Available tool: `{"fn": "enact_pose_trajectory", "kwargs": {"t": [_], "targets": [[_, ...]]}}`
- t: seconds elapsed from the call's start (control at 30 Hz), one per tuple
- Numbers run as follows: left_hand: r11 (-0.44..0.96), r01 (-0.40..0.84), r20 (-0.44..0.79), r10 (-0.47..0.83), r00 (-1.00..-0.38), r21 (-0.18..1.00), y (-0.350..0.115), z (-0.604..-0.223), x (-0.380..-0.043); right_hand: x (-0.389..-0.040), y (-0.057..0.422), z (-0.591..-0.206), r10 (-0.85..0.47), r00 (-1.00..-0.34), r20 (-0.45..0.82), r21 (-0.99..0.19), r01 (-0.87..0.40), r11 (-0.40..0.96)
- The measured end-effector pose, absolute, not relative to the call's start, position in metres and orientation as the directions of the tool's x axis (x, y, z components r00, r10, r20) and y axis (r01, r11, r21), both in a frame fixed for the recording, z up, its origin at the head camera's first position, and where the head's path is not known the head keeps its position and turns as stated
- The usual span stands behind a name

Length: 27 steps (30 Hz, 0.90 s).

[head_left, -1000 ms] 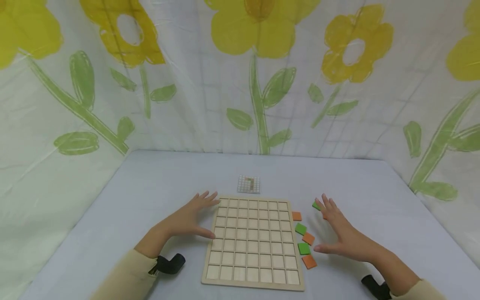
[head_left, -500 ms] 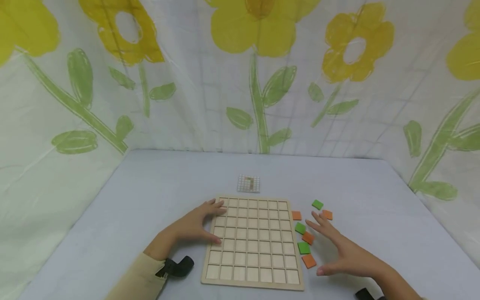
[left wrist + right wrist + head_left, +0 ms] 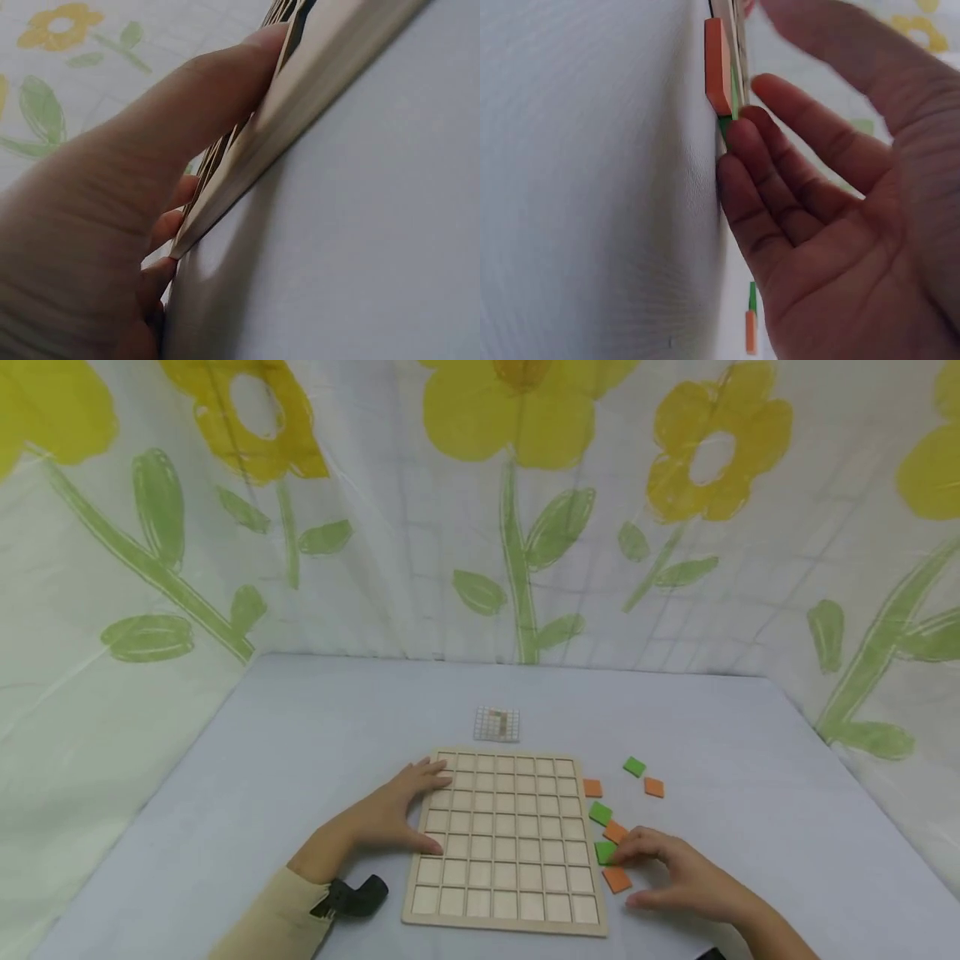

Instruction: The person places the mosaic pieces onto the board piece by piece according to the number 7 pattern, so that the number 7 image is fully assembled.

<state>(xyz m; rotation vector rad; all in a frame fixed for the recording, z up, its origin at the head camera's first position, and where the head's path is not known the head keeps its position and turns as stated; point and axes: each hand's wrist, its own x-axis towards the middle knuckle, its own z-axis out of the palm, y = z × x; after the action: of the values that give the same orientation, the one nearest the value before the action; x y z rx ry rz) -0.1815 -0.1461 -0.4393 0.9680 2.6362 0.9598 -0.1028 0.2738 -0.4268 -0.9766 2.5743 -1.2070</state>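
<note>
A pale wooden grid board (image 3: pixel 506 925) lies on the white table. My left hand (image 3: pixel 386 817) rests on its left edge, thumb and fingers spread over the frame; in the left wrist view the thumb (image 3: pixel 217 90) lies on the rim. Beside the board's right edge, my right hand (image 3: pixel 686 877) reaches with bent fingertips to a green tile (image 3: pixel 603 852). Its thumb stays apart, near an orange tile (image 3: pixel 617 880). Another orange tile (image 3: pixel 615 832) touches or nearly touches the fingers. In the right wrist view an orange tile (image 3: pixel 718 67) sits before the fingers (image 3: pixel 754 202).
Farther up the board's right side are a green tile (image 3: pixel 600 813) and an orange tile (image 3: pixel 592 787). Off to the right lie another green tile (image 3: pixel 634 767) and an orange tile (image 3: pixel 654 787). A small grid card (image 3: pixel 497 724) lies behind the board. A flowered curtain (image 3: pixel 450 527) hangs at the back.
My left hand has moved right onto the board's edge and stayed there. My right hand has come down and toward me, its fingers bending to the green tile beside the board.
</note>
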Motion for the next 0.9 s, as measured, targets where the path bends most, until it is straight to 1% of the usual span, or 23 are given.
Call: {"fn": "enact_pose_trajectory", "kwargs": {"t": [0.1,0.4,0.77,0.9], "targets": [[0.597,0.510,0.046,0.621,-0.783,0.619,-0.146,-0.438,-0.179,-0.105,0.274,-0.429,-0.610,-0.782,0.129,-0.744,-0.483,0.462],[0.621,0.465,0.014,0.590,-0.807,0.632,-0.143,-0.434,-0.174,-0.106,0.276,-0.432,-0.617,-0.775,0.136,-0.722,-0.504,0.474],[0.623,0.435,-0.008,0.578,-0.816,0.650,-0.141,-0.436,-0.171,-0.105,0.276,-0.430,-0.618,-0.778,0.112,-0.700,-0.503,0.506],[0.627,0.431,-0.002,0.568,-0.823,0.649,-0.142,-0.434,-0.170,-0.106,0.273,-0.428,-0.629,-0.764,0.145,-0.684,-0.536,0.494]]}}
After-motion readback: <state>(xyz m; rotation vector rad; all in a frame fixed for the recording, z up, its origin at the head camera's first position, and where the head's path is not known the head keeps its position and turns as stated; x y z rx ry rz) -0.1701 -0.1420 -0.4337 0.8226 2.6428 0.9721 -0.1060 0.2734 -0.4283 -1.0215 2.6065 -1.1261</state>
